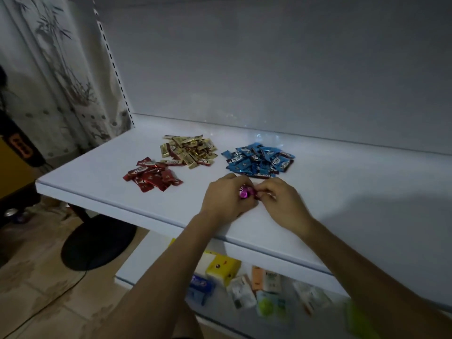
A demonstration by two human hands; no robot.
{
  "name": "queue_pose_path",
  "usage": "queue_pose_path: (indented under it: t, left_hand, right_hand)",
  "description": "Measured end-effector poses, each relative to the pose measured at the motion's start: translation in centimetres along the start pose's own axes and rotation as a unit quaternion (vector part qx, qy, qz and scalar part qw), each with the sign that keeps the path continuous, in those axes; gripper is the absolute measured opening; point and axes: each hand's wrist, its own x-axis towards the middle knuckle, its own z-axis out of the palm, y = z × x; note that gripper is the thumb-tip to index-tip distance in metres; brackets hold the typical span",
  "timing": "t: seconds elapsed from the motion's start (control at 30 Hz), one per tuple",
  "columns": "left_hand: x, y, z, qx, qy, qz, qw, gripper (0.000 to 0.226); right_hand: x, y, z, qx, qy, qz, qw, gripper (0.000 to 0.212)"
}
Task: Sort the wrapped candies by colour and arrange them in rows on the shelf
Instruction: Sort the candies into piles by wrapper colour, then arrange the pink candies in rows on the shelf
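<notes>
Pinching a pink candy (244, 192) between left grip (226, 199) and right grip (281, 204), both clamped on its wrapper, low over the front of the shelf (97, 182), just before the blue heap (258, 159). Held up so, probably, to check the colour and begin a fourth group. Heaped apart to keep colours unmixed, not yet in rows: red heap (152, 176) left, gold heap (189, 151) behind it. White shelf and back panel, dimly lit. Below, boxes (220, 267) on a lower shelf; leftward, a curtain (61, 69), a black base (97, 243), tiled floor (36, 289).
</notes>
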Motion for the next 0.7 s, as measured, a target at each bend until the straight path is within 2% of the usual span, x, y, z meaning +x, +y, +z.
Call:
queue_pose_path:
  t: [0.13, 0.23, 0.3, 0.4, 0.47, 0.6, 0.67, 0.7]
  left_hand:
    - [0.0, 0.2, -0.6, -0.096, 0.013, -0.079, 0.992, 0.036]
    - [0.2, -0.3, -1.0, -0.192, 0.025, -0.113, 0.975, 0.022]
    - [0.3, -1.0, -0.9, -0.262, 0.052, -0.131, 0.955, 0.010]
    - [0.4, -1.9, -0.9, -0.358, 0.101, -0.159, 0.915, 0.006]
    - [0.4, -1.8, -1.0, -0.364, 0.100, -0.171, 0.910, 0.004]
    - [0.5, -1.2, -0.7, -0.260, 0.050, -0.166, 0.950, 0.008]
    - [0.5, -0.9, -1.0, -0.280, 0.061, -0.171, 0.943, 0.003]
    - [0.5, -0.9, -1.1, -0.304, 0.071, -0.175, 0.934, 0.004]
  right_hand:
    - [-0.3, -0.2, -0.1, 0.011, 0.014, 0.014, 1.000, 0.027]
    - [-0.3, 0.0, 0.1, -0.014, 0.022, 0.016, 1.000, 0.029]
    - [-0.1, 0.3, 0.4, -0.048, 0.029, 0.015, 0.998, 0.026]
    - [0.3, 0.8, 0.9, -0.120, 0.016, -0.012, 0.993, 0.025]
    - [0.4, 0.8, 0.8, -0.140, 0.012, -0.013, 0.990, 0.021]
    - [0.4, 0.7, 0.7, -0.140, 0.038, -0.007, 0.989, 0.022]
    - [0.3, 0.2, 0.5, -0.104, 0.051, 0.042, 0.992, 0.025]
    - [0.2, -0.3, 0.3, -0.040, 0.065, 0.082, 0.994, 0.026]
